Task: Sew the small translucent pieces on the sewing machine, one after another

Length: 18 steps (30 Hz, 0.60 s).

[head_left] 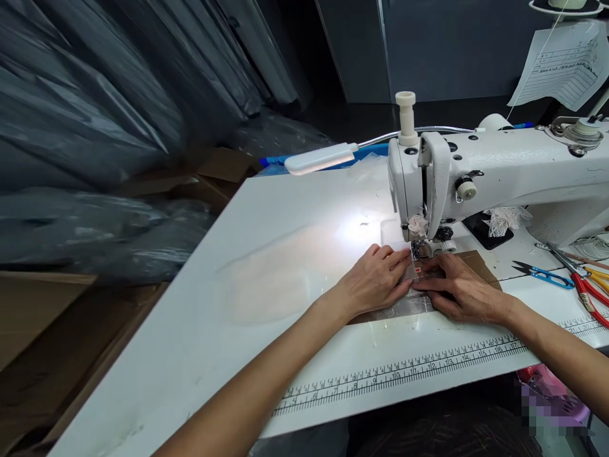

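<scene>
Head view: hands [413,289] cover most of the clear piece [413,303].

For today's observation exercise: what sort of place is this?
Probably a garment sewing workshop: a white industrial sewing machine, a ruler strip along the table edge, thread snips, and both hands pressing a small piece under the needle.

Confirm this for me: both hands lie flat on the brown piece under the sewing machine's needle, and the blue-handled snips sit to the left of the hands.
Not quite. The head view shows the blue-handled snips to the right of the hands, beside the red-handled scissors. The rest holds: the left hand and right hand lie flat on the brown piece under the sewing machine's needle.
</scene>
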{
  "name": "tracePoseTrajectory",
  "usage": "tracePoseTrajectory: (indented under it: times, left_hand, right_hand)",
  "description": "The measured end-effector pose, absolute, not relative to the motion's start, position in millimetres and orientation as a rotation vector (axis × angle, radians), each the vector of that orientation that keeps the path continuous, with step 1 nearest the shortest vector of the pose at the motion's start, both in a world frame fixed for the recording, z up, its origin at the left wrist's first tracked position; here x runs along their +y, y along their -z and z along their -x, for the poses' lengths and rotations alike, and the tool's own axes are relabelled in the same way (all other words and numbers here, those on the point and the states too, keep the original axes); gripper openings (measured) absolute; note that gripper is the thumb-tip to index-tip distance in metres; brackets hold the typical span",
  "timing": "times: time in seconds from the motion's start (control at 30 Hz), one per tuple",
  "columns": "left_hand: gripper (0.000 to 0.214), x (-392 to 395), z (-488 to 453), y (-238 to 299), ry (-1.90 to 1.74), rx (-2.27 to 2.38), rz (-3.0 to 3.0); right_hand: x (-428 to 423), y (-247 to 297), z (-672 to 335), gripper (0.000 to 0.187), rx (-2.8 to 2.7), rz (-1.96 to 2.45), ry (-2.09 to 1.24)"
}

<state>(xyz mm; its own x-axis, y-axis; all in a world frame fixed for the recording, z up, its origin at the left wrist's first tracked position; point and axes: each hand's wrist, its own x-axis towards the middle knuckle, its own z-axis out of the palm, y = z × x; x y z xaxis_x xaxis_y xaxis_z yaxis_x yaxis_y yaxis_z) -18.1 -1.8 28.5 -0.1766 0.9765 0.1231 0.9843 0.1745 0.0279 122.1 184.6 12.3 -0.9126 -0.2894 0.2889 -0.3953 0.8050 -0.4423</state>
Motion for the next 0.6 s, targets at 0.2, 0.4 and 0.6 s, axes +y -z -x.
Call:
tracePoseTrajectory:
  times: [0.2, 0.4, 0.6]
  left_hand:
    - [0.038, 1.9, 20.2, -27.4, 0.204, -2.374, 1.925]
    - [0.038, -1.9, 21.7, -24.1, 0.272, -2.356, 1.917]
    - [0.042, -4.1, 22.3, -27.6, 0.343, -2.356, 1.958]
  right_hand:
    - [184.7, -8.1, -120.2, 0.032, -2.731, -0.511, -0.729]
    - [185.8, -8.2, -119.2, 0.035, -2.704, -0.526, -0.753]
    - [185.6, -8.7, -118.8, 0.035, -2.714, -0.529, -0.738]
